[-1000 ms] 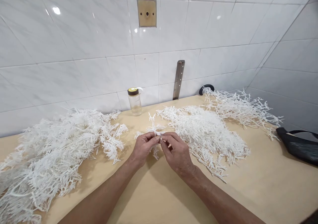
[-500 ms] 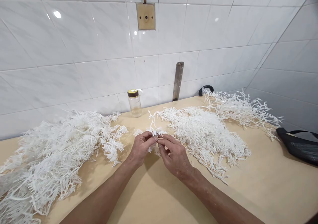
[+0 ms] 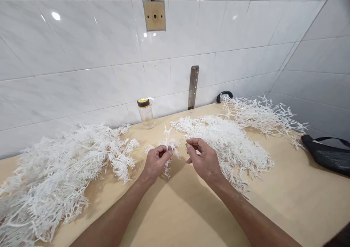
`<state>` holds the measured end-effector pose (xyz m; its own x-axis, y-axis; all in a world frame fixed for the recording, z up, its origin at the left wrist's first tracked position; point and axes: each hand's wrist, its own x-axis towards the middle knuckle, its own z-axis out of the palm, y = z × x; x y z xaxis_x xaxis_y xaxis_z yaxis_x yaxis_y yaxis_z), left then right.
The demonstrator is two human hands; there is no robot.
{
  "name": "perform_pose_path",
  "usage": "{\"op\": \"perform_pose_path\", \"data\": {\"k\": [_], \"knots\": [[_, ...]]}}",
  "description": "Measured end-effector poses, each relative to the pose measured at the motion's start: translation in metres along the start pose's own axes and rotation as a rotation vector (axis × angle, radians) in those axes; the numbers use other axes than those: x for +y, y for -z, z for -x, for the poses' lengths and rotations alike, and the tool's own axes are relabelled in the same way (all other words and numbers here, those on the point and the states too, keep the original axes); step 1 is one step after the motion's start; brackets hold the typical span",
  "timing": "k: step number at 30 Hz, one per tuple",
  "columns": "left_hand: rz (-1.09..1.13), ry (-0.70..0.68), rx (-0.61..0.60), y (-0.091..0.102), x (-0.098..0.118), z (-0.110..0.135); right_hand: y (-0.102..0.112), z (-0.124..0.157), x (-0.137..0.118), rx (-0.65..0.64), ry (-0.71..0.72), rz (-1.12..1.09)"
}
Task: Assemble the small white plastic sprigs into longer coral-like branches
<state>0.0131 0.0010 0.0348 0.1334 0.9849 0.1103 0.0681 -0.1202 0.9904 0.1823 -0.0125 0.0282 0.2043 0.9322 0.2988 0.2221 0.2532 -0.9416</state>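
Observation:
My left hand (image 3: 155, 163) pinches a white plastic branch sprig (image 3: 167, 139) between thumb and fingers. The sprig's forked stem points up, and more fine twigs stick out to the right and below the fingers. My right hand (image 3: 203, 157) hangs apart from it, fingers loosely curled and nothing visible in them. It is beside the left edge of a flat heap of fine white branch pieces (image 3: 240, 145). Some small white twigs (image 3: 149, 148) show just behind my left hand.
A larger heap of white branchy pieces (image 3: 62, 174) covers the table's left side. Longer bare white branches (image 3: 262, 115) lie at the back right, by a black bag (image 3: 328, 154). A clear bottle (image 3: 147, 115) and a metal strip (image 3: 193, 88) stand against the tiled wall.
My right hand has come away from the sprig and moved right. The left hand keeps its hold. The view has shifted slightly.

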Motion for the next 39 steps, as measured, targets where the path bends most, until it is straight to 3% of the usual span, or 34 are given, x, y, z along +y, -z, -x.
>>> {"op": "perform_pose_path", "data": {"k": [5, 9, 13, 21, 26, 32, 39], "knots": [[-0.214, -0.153, -0.004, -0.003, -0.005, 0.001, 0.001, 0.001, 0.001, -0.169, 0.108, 0.079], [-0.327, -0.221, -0.015, -0.004, -0.010, 0.001, 0.000, 0.001, 0.004, -0.294, 0.057, 0.091], [-0.437, -0.300, 0.001, -0.006, -0.014, 0.002, -0.001, 0.001, 0.005, -0.315, -0.016, 0.043], [-0.499, -0.349, 0.040, -0.005, -0.016, 0.002, 0.001, -0.003, 0.000, -0.386, -0.313, -0.241], [-0.565, -0.474, 0.067, -0.005, -0.018, 0.002, 0.007, -0.006, -0.008, -0.366, -0.427, -0.332], [-0.648, -0.612, 0.035, -0.005, -0.018, 0.003, 0.005, -0.005, 0.002, -0.425, -0.420, -0.245], [-0.612, -0.548, 0.031, -0.006, -0.022, 0.003, 0.000, -0.006, 0.014, -0.398, -0.326, -0.170]]}}
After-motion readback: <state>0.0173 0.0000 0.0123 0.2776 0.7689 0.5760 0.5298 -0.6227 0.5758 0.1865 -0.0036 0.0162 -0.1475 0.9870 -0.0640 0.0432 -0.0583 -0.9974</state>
